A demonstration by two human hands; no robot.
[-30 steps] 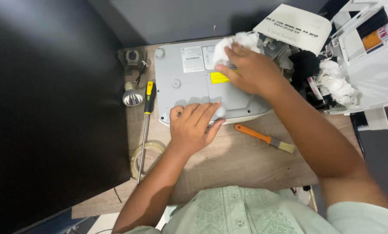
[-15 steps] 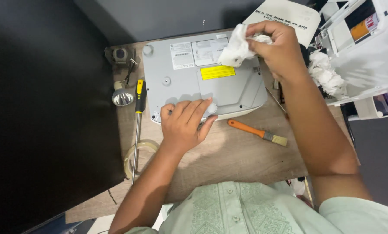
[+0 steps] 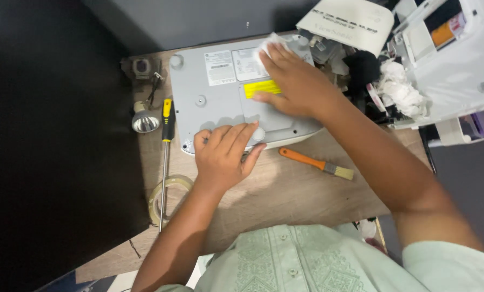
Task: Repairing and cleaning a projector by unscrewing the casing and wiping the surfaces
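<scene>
Wooden desk (image 3: pixel 285 194): grey device (image 3: pixel 220 103) long axis left-right; left hand (image 3: pixel 223 154) flat bracing; right hand (image 3: pixel 296 86) presses white cloth (image 3: pixel 268 46).

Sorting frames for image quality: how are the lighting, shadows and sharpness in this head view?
Head view: light is even on the grey device and wooden table, with soft shadows under the left hand and right hand; the left third is nearly black, without detail; the white housing at right looks bright, slightly washed out; the orange brush and yellow-handled screwdriver are sharp; no obvious motion blur.
</scene>
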